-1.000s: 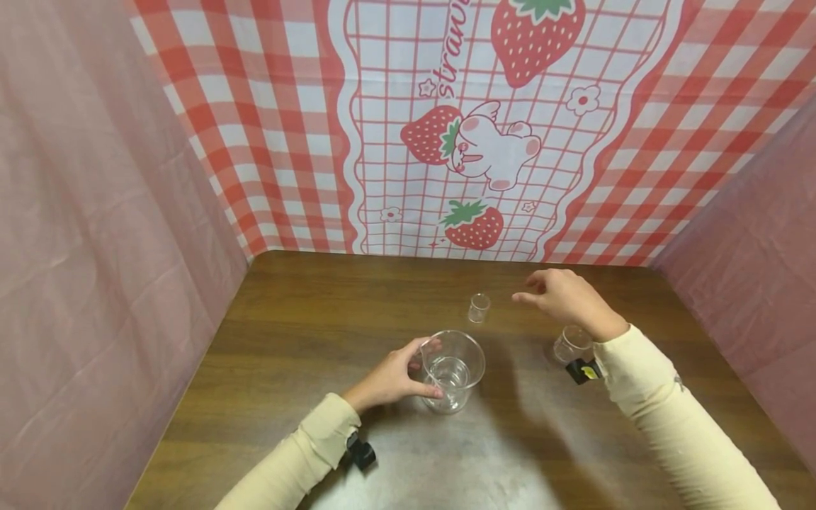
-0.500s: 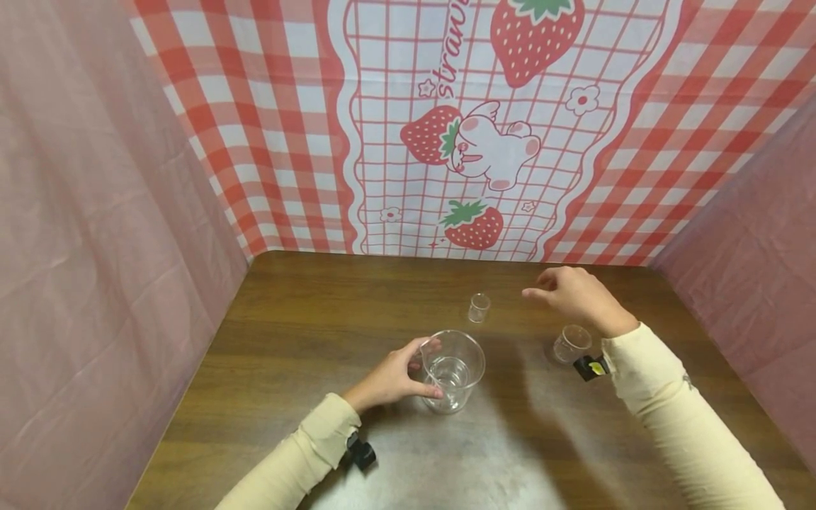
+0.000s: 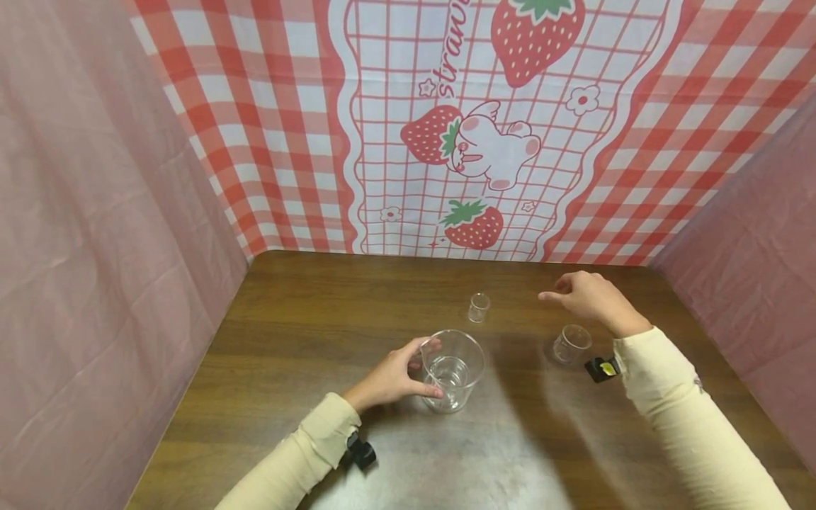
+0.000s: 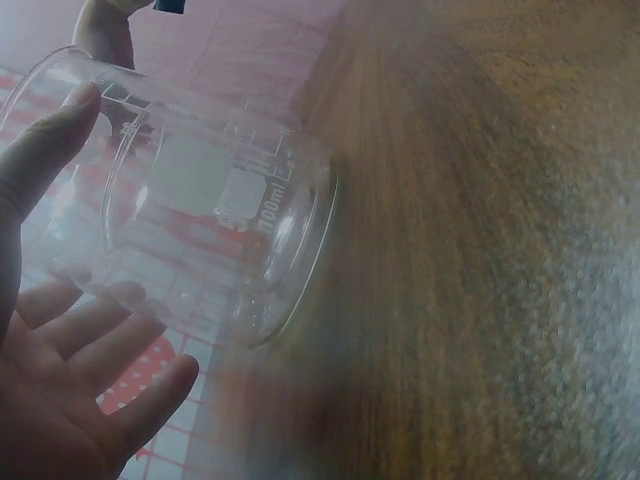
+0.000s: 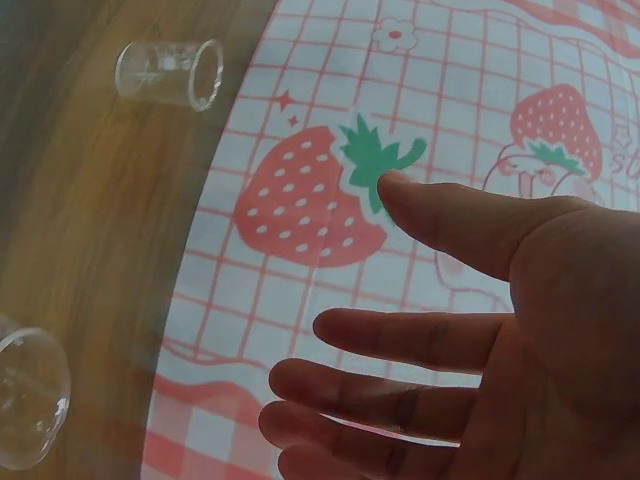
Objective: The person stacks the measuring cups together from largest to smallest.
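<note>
Here, the big glass beaker (image 3: 455,375) stands upright on the wooden table (image 3: 306,304), closer to you than the tiny cup (image 3: 479,308). It is see-through and round, with a wide rim, white patches, thin white lines and the letters "ml". Your left hand (image 3: 392,375) grips it. Your right hand (image 3: 593,297) is free, fingers loose, to the right of the tiny cup. The middle-sized cup (image 3: 571,345) stands right of the tiny cup too, closer to you.

The beaker (image 3: 454,375) has white markings (image 4: 268,208), the backdrop (image 3: 414,185) red-and-white checks (and green-leaved strawberries (image 3: 537,44)).
</note>
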A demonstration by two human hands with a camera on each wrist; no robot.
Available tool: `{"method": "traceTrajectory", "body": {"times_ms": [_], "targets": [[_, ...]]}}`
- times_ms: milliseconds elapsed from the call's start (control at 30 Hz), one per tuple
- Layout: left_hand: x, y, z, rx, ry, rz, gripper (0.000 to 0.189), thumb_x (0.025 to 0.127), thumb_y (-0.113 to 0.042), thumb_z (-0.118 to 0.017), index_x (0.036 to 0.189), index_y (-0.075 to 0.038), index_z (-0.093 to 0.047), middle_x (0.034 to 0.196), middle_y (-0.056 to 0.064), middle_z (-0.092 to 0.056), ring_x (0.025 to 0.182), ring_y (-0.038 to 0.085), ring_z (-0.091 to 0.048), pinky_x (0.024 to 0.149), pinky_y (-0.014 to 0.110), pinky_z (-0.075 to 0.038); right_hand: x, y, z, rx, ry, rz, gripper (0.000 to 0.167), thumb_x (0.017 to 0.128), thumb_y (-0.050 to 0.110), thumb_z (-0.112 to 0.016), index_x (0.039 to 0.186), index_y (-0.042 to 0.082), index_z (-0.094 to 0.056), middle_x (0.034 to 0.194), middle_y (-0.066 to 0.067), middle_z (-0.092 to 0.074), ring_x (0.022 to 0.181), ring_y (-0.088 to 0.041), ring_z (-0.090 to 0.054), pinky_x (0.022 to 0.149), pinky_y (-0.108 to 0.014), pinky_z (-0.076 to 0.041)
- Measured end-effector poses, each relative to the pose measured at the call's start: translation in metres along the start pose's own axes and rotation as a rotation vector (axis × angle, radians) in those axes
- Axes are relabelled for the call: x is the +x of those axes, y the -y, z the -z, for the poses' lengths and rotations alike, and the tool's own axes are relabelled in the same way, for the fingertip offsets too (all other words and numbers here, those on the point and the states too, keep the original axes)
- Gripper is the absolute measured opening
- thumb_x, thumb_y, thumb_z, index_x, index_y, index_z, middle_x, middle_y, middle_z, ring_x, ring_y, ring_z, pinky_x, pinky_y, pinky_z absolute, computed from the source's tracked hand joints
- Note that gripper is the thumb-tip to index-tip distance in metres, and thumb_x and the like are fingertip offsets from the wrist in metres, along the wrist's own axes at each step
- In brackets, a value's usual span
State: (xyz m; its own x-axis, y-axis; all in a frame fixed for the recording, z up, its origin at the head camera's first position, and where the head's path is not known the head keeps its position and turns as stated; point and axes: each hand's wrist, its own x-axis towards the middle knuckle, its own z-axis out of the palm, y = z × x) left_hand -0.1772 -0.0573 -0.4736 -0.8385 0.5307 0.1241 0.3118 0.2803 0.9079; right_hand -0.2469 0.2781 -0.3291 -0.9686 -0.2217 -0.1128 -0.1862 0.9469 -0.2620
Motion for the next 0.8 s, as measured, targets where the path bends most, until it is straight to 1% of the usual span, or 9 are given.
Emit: {"method": "traceTrajectory", "body": {"times_ms": [133, 267, 500, 633, 800], "targets": [[0.000, 0.000, 0.000, 0.002, -0.002, -0.005, 0.080, 0.072, -0.018, -0.087, 0.140, -0.004, -0.045, 0.142, 0.013, -0.055, 0.129, 0.027, -0.055, 0.105, 0.042, -0.049, -0.001, -0.008, -0.001, -0.013, 0.021, -0.025, 0.062, 0.089, 0.052, -0.063, 0.111, -0.007, -0.066, 0.109, -0.026, -0.069, 0.100, -0.046, -0.064, 0.079, -0.055, -0.053], [-0.001, 0.000, 0.000, 0.002, -0.003, -0.007, 0.080, 0.072, -0.019, -0.087, 0.139, -0.004, -0.046, 0.142, 0.013, -0.055, 0.129, 0.027, -0.055, 0.105, 0.042, -0.049, -0.001, -0.016, -0.003, -0.033, 0.047, -0.050, 0.064, 0.089, 0.053, -0.062, 0.112, -0.006, -0.066, 0.110, -0.027, -0.069, 0.102, -0.049, -0.062, 0.077, -0.056, -0.053], [-0.002, -0.001, 0.000, 0.002, -0.003, -0.002, 0.079, 0.072, -0.019, -0.087, 0.139, -0.006, -0.046, 0.141, 0.012, -0.056, 0.129, 0.026, -0.054, 0.105, 0.039, -0.049, -0.003, -0.025, -0.006, -0.044, 0.107, -0.106, 0.071, 0.089, 0.059, -0.059, 0.117, -0.007, -0.064, 0.117, -0.031, -0.064, 0.107, -0.052, -0.059, 0.077, -0.058, -0.053], [-0.002, -0.001, 0.000, -0.002, -0.003, 0.001, 0.079, 0.072, -0.019, -0.087, 0.139, -0.006, -0.046, 0.141, 0.012, -0.056, 0.129, 0.025, -0.055, 0.105, 0.039, -0.049, -0.003, -0.029, -0.009, -0.051, 0.123, -0.134, 0.075, 0.088, 0.061, -0.059, 0.119, -0.007, -0.062, 0.119, -0.032, -0.063, 0.107, -0.053, -0.058, 0.075, -0.058, -0.053], [-0.001, 0.001, 0.000, 0.001, -0.006, -0.001, 0.080, 0.072, -0.019, -0.087, 0.139, -0.005, -0.046, 0.142, 0.012, -0.055, 0.129, 0.026, -0.055, 0.105, 0.039, -0.050, -0.004, -0.033, -0.012, -0.053, 0.128, -0.147, 0.078, 0.087, 0.064, -0.058, 0.120, -0.007, -0.062, 0.119, -0.032, -0.063, 0.106, -0.054, -0.058, 0.074, -0.058, -0.053]]}}
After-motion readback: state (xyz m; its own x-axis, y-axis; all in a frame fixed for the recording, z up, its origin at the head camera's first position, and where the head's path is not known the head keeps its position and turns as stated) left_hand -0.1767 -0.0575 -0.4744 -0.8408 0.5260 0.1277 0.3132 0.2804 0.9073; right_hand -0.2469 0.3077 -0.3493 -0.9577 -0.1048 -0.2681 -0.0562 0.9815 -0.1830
